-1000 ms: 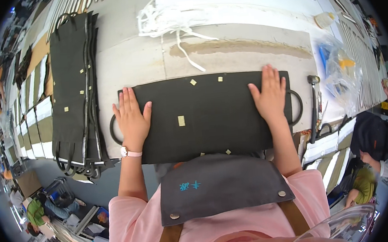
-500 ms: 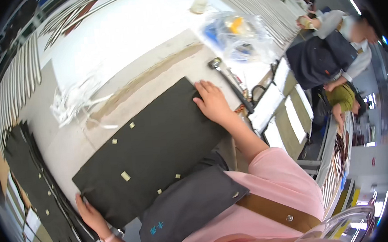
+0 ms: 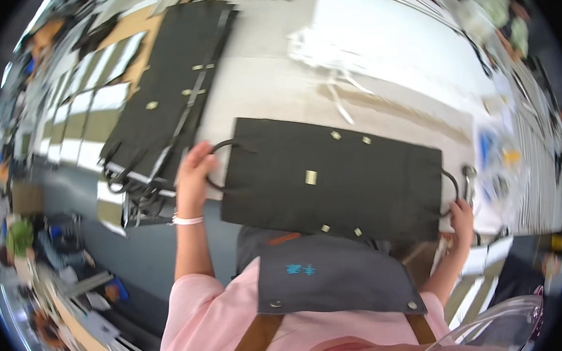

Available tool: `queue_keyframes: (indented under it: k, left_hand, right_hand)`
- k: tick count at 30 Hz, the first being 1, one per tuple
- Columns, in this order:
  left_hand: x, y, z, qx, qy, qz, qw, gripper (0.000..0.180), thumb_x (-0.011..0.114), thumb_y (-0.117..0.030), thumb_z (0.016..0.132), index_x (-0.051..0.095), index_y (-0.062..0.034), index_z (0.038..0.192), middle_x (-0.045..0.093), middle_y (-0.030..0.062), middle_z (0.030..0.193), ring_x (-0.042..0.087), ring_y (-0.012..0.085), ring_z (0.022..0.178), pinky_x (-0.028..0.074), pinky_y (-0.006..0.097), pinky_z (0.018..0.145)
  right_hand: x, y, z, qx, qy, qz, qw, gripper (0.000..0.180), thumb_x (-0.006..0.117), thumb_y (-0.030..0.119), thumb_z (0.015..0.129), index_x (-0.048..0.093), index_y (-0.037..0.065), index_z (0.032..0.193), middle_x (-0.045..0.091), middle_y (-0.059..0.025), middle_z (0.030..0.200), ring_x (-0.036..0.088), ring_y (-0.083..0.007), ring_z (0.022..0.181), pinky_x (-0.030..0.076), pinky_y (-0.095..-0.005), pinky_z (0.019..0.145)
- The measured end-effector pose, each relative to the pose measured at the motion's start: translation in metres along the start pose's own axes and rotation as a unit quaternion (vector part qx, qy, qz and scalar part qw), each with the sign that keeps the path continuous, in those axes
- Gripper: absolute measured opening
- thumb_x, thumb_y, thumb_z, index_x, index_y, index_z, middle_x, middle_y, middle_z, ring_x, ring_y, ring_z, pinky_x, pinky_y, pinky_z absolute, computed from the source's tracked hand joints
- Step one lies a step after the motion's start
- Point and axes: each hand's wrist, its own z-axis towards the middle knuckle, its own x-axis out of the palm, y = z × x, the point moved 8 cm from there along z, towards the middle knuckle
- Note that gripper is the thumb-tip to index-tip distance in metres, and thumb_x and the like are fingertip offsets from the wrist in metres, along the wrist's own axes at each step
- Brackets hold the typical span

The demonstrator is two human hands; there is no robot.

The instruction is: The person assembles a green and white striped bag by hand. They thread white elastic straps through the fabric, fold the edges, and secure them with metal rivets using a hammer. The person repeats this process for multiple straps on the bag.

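A dark rectangular fabric panel is stretched out in front of me, with small pale tabs on its face and a dark loop handle at each short end. My left hand is closed on the left loop handle. At the opposite end, my right hand grips the right loop handle. The panel lies partly over the table's near edge, just above my grey apron. Beyond my left hand lies a stack of similar dark panels, their loops hanging at the near end.
White ties lie loosely on the pale tabletop. To the right are clear plastic bags with blue and yellow contents, a metal-headed tool and a row of metal rods. Other people work in the background.
My view has turned left. Both hands have moved from lying on the panel's ends to holding its loop handles. The handles now show, drawn outward.
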Motion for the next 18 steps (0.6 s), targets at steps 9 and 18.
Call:
queue_keyframes:
  k: [9,18]
  left_hand:
    - [-0.011,-0.088,-0.071,0.126,-0.091,-0.1,0.983,0.04,0.056,-0.003,0.099,0.056,-0.0032,0.139,0.068,0.0032,0.098,0.056,0.0023,0.07,0.046,0.016,0.062]
    - [-0.164,-0.175,-0.125,0.293,-0.048,-0.47,0.831,0.05,0.046,0.003,0.098,0.035,0.0119,0.146,0.051,0.0287,0.137,0.053,0.035,0.13,0.052,0.042,0.109]
  right_hand:
    - [0.003,0.227,-0.015,-0.189,0.161,0.257,0.934,0.017,0.067,0.016,0.095,0.058,0.005,0.105,0.061,-0.0024,0.077,0.041,-0.0022,0.045,0.029,-0.0154,0.039]
    - [0.087,0.522,0.029,-0.251,0.442,0.512,0.693,0.04,0.052,0.005,0.103,0.045,-0.001,0.141,0.066,-0.0119,0.098,0.047,-0.0016,0.052,0.039,-0.0141,0.043]
